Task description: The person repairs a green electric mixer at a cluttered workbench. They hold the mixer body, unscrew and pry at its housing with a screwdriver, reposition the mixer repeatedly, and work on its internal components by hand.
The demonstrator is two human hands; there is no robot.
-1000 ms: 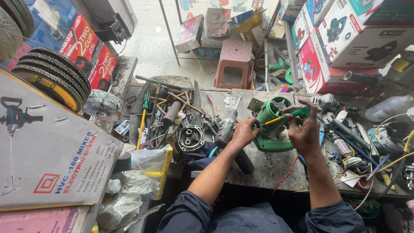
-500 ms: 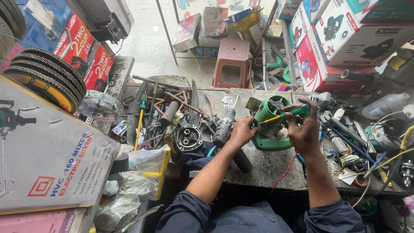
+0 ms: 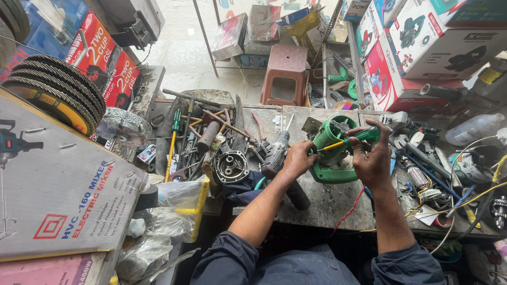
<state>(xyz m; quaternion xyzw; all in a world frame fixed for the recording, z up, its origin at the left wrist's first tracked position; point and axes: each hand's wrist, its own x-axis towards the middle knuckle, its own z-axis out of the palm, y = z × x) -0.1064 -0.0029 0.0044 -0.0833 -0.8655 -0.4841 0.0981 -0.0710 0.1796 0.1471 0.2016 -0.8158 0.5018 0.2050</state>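
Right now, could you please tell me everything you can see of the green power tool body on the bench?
The green power tool body looks like moulded plastic, with a round open housing at the top and a loop handle below. It lies on the grey worn bench. The left hand steadies its side; the right hand holds a green-handled screwdriver whose yellow shaft points into it.

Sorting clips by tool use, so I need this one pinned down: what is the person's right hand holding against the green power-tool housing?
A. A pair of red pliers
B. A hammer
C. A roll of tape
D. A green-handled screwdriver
D: the right hand grips a green-handled screwdriver whose yellow shaft points into the green power-tool housing, which the left hand steadies on the workbench.
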